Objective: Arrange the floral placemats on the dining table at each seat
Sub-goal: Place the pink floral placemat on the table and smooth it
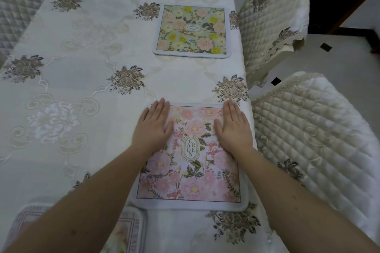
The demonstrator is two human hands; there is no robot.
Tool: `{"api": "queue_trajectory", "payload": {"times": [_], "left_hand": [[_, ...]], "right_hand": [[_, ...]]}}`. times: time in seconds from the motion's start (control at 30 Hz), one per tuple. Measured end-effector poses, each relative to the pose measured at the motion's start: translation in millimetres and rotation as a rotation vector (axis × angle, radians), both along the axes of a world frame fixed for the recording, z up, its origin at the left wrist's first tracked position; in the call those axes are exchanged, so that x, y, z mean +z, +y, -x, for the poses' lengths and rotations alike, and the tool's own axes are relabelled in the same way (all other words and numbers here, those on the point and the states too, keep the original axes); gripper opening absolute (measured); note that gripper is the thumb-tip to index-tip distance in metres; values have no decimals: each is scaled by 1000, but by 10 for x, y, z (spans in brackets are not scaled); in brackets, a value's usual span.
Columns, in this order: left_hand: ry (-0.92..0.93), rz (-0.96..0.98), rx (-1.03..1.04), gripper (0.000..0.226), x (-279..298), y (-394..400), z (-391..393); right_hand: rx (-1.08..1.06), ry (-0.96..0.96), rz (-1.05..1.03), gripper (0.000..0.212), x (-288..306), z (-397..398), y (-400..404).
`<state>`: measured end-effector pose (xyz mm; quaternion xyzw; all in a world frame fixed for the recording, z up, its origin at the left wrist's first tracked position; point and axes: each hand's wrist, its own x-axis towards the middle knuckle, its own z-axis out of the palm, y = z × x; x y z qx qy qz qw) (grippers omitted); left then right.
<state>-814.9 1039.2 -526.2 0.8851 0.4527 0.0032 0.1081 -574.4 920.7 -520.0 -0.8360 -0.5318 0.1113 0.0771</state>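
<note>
Nearest, at the bottom left corner: a stack of placemats [131, 230] with pale borders and printed lettering, lying on the surface [82, 88] and largely hidden beneath the left forearm. Just beyond, toward the right edge of the surface: a pink floral placemat [191, 170] with a white border and an oval label reading GARDEN at its centre, lying flat and roughly square to the edge, in front of the nearer quilted chair [312, 129]. On its far left corner: the left hand [153, 127], palm down, fingers straight and close together, pressing flat, with part of the palm reaching over the placemat's left border onto the tablecloth. On its far right corner: the right hand [233, 127], likewise flat, fingers extended and together, palm down, gripping nothing. Both forearms bare, stretching in from the bottom corners. Underneath all of it: a cream embroidered tablecloth with brown flower clusters and pale scrolls. Farther along the same right side, well apart from the pink one: a green and yellow floral placemat [191, 31] with a pale border and a small central label too small to read, lying flat in front of the farther quilted chair [271, 20]. At the far left: another quilted chair back [14, 6]. Beyond the chairs on the right: pale floor tiles [339, 51] with small dark diamond insets.
</note>
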Motion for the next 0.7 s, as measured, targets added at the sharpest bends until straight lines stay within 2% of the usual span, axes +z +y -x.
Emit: {"api": "queue_trajectory", "payload": {"times": [0.17,0.37,0.57,0.7], "left_hand": [[26,19,82,70,34,34,165],[161,66,84,67,303,81,97],[19,62,40,61,741,-369,-137],[36,59,-19,69,881,-702,60]], "right_hand": [[-61,12,57,67,27,-120,-87],[-70,16,125,65,229,-62,-114],[-71,-13,54,60,536,261,-361],[-19,-21,21,60,790,536,-605]]}}
